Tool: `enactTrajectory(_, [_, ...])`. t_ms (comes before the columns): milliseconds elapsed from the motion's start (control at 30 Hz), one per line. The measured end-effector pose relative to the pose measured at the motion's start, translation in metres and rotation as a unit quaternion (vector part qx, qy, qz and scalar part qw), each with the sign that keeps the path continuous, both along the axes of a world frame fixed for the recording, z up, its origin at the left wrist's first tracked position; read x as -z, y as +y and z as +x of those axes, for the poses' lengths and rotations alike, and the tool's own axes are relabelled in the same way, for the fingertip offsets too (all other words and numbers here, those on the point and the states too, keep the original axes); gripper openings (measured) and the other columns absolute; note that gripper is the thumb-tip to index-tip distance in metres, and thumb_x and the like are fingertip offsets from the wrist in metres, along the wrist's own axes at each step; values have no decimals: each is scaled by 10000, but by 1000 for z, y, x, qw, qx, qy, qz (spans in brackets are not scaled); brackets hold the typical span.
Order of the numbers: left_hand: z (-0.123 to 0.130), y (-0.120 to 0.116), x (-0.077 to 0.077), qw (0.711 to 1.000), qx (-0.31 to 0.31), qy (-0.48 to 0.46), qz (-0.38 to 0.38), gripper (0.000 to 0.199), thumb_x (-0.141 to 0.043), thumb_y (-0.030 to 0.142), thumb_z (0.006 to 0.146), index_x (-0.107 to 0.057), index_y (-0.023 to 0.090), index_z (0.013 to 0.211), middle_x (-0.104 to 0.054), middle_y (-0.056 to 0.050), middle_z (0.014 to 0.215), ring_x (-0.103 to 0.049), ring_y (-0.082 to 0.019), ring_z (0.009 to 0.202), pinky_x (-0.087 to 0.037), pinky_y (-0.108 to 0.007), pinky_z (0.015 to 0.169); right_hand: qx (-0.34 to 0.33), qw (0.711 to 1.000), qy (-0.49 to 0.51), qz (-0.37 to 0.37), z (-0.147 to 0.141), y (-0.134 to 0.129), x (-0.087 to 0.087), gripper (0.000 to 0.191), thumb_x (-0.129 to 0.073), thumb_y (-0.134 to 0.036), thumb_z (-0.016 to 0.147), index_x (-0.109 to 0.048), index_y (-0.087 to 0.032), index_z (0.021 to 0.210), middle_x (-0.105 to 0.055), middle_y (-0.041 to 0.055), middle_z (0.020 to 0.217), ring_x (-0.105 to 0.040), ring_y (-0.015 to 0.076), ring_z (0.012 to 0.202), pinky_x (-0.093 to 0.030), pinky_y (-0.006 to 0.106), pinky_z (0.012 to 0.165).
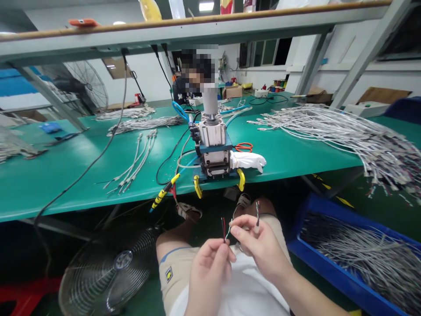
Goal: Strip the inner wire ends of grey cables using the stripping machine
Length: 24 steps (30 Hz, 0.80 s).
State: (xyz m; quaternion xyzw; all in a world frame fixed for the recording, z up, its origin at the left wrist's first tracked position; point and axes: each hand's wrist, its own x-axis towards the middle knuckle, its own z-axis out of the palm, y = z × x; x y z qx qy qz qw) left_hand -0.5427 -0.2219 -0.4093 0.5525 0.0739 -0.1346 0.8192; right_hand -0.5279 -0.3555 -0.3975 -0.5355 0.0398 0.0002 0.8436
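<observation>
My left hand pinches the stripped end of a cable, from which thin red, black and pale wires fan upward. With thumb and forefinger closed, my right hand grips the tip of a pale wire from that same bundle. A second cable end with coloured wires sticks up between the fingers of my right hand. Both hands are above my lap, short of the table edge. Beyond them, on the table, stands a small pneumatic press with yellow-handled parts at its base.
White cables lie in a large pile on the green table, with a small bunch to the left. A blue bin full of cables is at lower right. A floor fan stands at lower left. A person sits opposite.
</observation>
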Motion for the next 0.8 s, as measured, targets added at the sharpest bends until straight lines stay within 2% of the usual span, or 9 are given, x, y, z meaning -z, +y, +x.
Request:
enactTrajectory(67, [-1,0,0,1000,1,-10,19,379,-765,464,734,-613,133,840,-636,-21,640,-454,-54,441,-307,-161,428,2,999,-15,-38,3,-2,-6,243,-813,-351,760,-680,-148,754,-481,-43,519,-372,79,436,-282,184,406])
enactTrajectory(133, [-1,0,1,999,3,-14,37,380,-770,458,729,-609,132,842,-643,-23,644,-459,-56,448,-325,-167,441,-6,997,-31,-68,6,-3,-11,211,-789,-317,770,-677,-154,695,-586,5,617,-517,130,549,-399,208,498])
enactTrajectory(200, [0,1,2,999,0,-14,47,380,-779,450,722,-607,132,840,-648,-26,649,-465,-58,458,-334,-169,452,-11,995,-46,-89,7,-2,-13,198,-757,-309,796,-675,-161,692,-615,20,676,-569,163,632,-444,229,567])
enactTrajectory(333, [3,1,3,1000,-6,1,22,399,-784,472,708,-590,138,808,-639,-15,641,-443,-47,437,-285,-160,429,11,982,-110,-150,2,-1,-10,198,-668,-314,887,-671,-169,753,-593,34,772,-559,179,724,-440,246,620])
enactTrajectory(400, [3,0,2,1000,6,18,-17,408,-769,495,717,-586,139,790,-632,-11,635,-413,-35,414,-252,-156,417,6,979,-131,-154,0,-1,-5,204,-633,-329,923,-671,-166,807,-582,44,826,-525,154,672,-405,240,564])
enactTrajectory(500, [0,0,-2,997,28,35,-61,412,-761,505,724,-616,129,809,-639,-26,636,-398,-27,399,-242,-156,415,-64,993,-91,-49,0,0,4,236,-628,-397,934,-636,-169,875,-468,-34,619,-304,82,436,-234,218,414])
enactTrajectory(567, [-1,-1,-4,997,30,39,-65,422,-765,509,719,-631,123,828,-642,-33,635,-402,-29,396,-245,-156,412,-98,994,-53,20,1,2,8,269,-639,-433,925,-619,-165,908,-334,-94,496,-189,71,396,-166,214,400])
enactTrajectory(633, [-2,-1,-4,997,22,40,-58,429,-766,513,714,-628,123,827,-636,-28,629,-401,-28,392,-247,-152,406,-89,995,-40,32,1,3,10,305,-661,-448,908,-632,-146,944,-312,-104,474,-187,69,397,-160,209,400])
enactTrajectory(800, [1,-2,2,1000,-1,22,-14,444,-785,512,686,-615,126,822,-626,-16,607,-417,-39,395,-273,-155,400,-14,999,-35,-27,1,4,5,305,-715,-436,861,-679,-146,947,-357,-83,502,-226,69,417,-179,197,395])
